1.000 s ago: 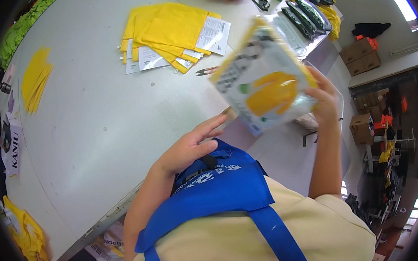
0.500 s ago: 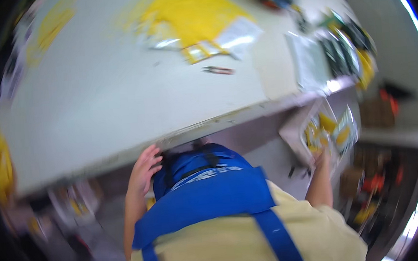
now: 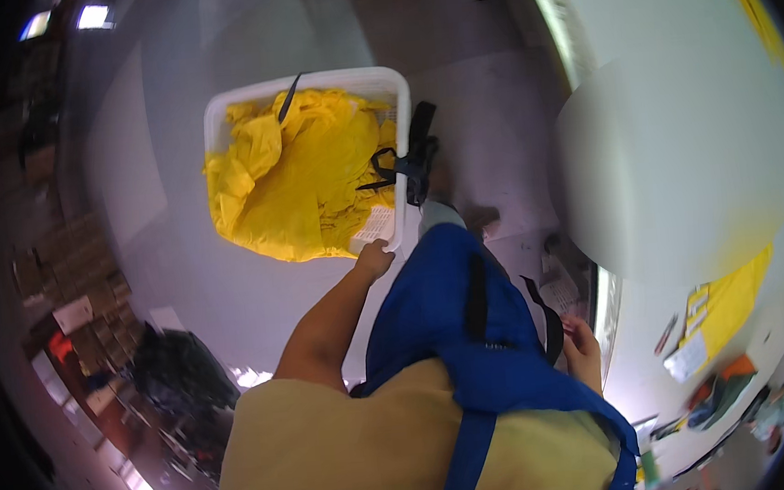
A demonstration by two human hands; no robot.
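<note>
On the floor to my left stands a white plastic basket [image 3: 306, 84], heaped with crumpled yellow cloth pieces [image 3: 313, 173]. My left hand [image 3: 376, 259] is closed on the basket's near right corner, its fingers over the rim. Black straps [image 3: 416, 162] lie across the basket's right side, and a thin dark strip rests on its far rim. My right hand [image 3: 582, 345] hangs between my blue apron and the table edge, close to a loose black apron strap [image 3: 546, 320]. Its fingers are loosely bent and partly hidden, with nothing visible in them.
A long white table [image 3: 678, 130] runs along my right. On it lie yellow cloth [image 3: 737, 305], small red-handled snips [image 3: 666, 334] and dark green and orange items [image 3: 721, 391]. Black plastic bags [image 3: 177, 377] and stacked brown cartons [image 3: 72, 270] stand at the left.
My view has turned left from facing the table, which is now on my right. The left hand has gone from beside the table edge to the basket's rim; the right has left another container.
</note>
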